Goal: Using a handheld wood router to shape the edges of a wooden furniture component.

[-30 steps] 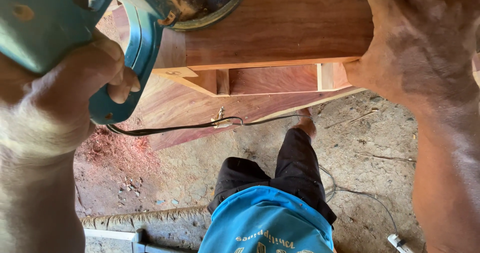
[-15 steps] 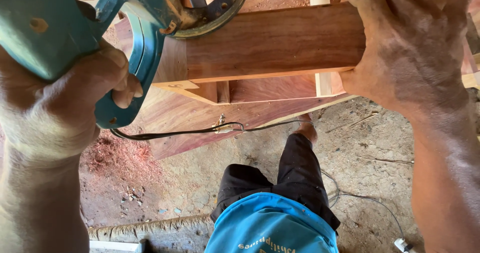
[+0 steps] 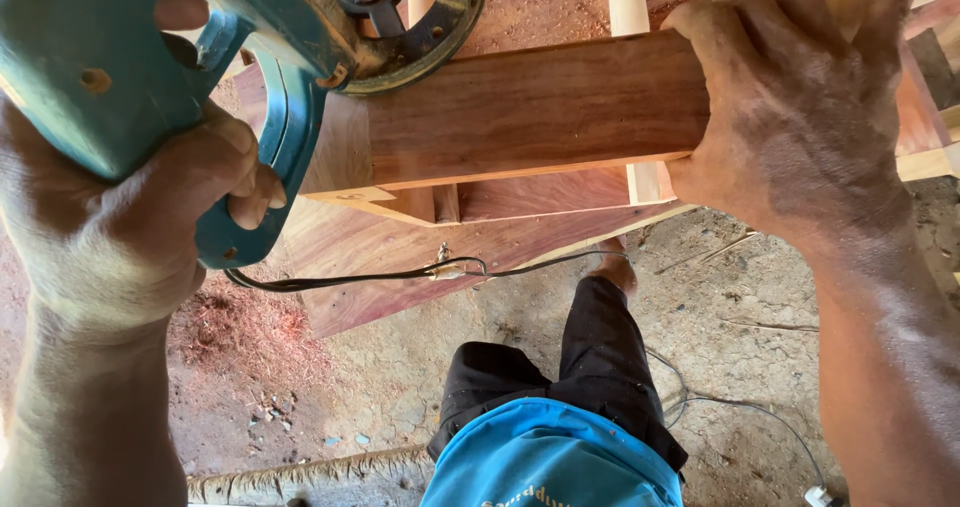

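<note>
Left hand [image 3: 130, 227] wrapped tight round teal saw [image 3: 200, 57] handle, saw base resting on plank [image 3: 530, 112] left end. Right hand [image 3: 800, 117] clamped over plank right end. Black cord [image 3: 350, 279] hangs below.

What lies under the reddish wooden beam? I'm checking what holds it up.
Under the beam show paler wood pieces and a reddish board. The right hand covers its end.
</note>
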